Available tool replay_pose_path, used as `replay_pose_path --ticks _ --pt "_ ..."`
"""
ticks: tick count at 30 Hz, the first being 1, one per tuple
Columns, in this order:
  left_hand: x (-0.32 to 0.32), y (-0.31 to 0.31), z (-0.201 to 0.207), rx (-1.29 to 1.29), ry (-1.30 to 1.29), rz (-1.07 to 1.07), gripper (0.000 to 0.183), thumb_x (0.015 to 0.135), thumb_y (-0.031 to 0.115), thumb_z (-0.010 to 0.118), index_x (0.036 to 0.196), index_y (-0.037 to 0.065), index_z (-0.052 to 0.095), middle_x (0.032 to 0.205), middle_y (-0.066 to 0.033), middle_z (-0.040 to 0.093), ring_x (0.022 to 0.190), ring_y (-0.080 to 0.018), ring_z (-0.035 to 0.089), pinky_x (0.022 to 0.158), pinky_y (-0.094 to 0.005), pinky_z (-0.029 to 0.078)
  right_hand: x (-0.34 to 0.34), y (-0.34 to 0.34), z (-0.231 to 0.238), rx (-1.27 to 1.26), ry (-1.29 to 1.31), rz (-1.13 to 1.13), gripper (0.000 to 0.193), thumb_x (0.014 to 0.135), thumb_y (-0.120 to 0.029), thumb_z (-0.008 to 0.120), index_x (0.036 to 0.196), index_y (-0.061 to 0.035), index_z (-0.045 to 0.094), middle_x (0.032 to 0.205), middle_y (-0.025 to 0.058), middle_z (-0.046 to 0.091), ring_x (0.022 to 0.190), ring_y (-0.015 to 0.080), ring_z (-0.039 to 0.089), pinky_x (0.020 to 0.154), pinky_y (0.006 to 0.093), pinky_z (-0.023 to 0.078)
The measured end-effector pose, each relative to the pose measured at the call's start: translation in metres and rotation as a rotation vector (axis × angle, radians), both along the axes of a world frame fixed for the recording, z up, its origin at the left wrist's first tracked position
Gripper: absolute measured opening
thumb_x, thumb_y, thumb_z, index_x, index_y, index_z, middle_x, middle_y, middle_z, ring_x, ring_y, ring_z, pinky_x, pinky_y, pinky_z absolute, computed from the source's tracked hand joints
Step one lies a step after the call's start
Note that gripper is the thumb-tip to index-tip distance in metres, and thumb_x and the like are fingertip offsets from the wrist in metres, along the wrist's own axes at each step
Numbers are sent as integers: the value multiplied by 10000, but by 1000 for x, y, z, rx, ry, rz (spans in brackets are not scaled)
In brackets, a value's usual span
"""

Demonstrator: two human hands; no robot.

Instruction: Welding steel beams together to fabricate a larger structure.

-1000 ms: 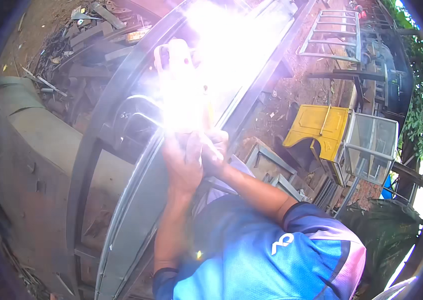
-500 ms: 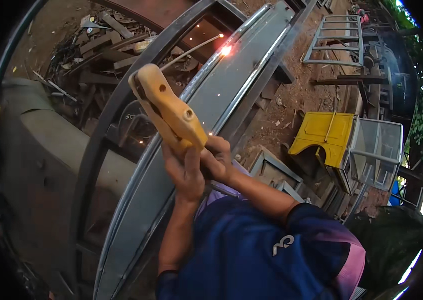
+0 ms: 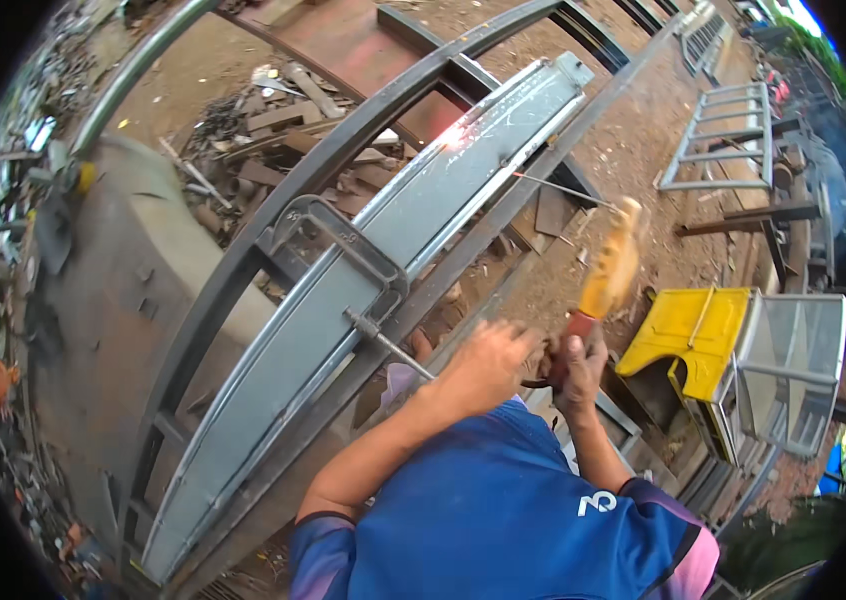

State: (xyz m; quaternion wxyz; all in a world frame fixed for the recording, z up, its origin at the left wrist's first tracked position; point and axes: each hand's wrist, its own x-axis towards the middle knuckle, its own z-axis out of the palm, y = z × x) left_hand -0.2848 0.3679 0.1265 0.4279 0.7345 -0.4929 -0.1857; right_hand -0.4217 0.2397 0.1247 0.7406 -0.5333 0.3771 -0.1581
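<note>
My right hand (image 3: 579,372) is closed round the red-brown handle of a welding electrode holder (image 3: 611,268), whose yellow head points up. A thin electrode (image 3: 568,190) runs left from the head, its tip glowing red over the panel's right edge. Close beside the handle is my left hand (image 3: 488,365), its fingers smeared by motion. A black cable shows between the two hands. Farther left lies a long grey metal panel (image 3: 283,345) with a bright, glowing spot on its far left edge. A dark C-clamp (image 3: 378,258) grips across the panel, its screw rod reaching toward my left forearm.
The panel rests along a dark curved steel frame (image 3: 208,270). Scrap metal pieces (image 3: 288,120) lie beyond it at left. To the right stand a yellow sheet-metal piece (image 3: 688,325), a glass-sided cabinet frame (image 3: 793,350) and a grey ladder-like frame (image 3: 721,140).
Both hands and the electrode holder have moved right, off the panel. The electrode tip has left the weld spot, and the sparks have stopped. The C-clamp now shows fully.
</note>
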Motion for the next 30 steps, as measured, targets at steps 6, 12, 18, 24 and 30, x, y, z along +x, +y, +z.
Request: replay_pose_path --ticks 6,12,18,24,30 --pt "-81 23 -45 393 44 -70 262 882 203 586 1059 11 603 973 -207 629 936 -387 602 821 -477 471 -68 -53 -1 136 -209 -288 355 868 -336 644 1094 -104 498 723 31 508 581 176 515 551 329 471" --pt "-118 78 -64 521 153 290 245 880 138 557 1088 19 613 946 -205 639 913 -396 606 806 -479 490 -146 -95 -15 474 -263 -344 230 889 -321 614 976 -126 530 694 28 505 521 156 463 515 302 435" --pt "-108 51 -50 338 -312 649 300 731 0 538 1011 15 646 1134 -214 584 1206 -411 456 958 -555 390 -165 -100 -30 453 -206 -351 186 916 -311 581 883 -134 539 650 20 497 505 141 455 471 285 412" --pt "-122 47 -89 742 -459 490 251 695 25 586 937 6 651 1203 -203 546 1385 -397 270 1032 -673 267 -166 -107 -41 422 -198 -234 175 908 -294 600 876 -134 536 650 18 499 506 132 459 449 266 404" --pt "-120 57 -104 679 -331 475 221 724 87 627 932 16 651 1240 -208 528 1384 -411 270 1051 -662 266 -168 -96 -32 313 -201 -224 190 895 -298 622 862 -136 528 650 15 497 507 127 459 445 259 405"
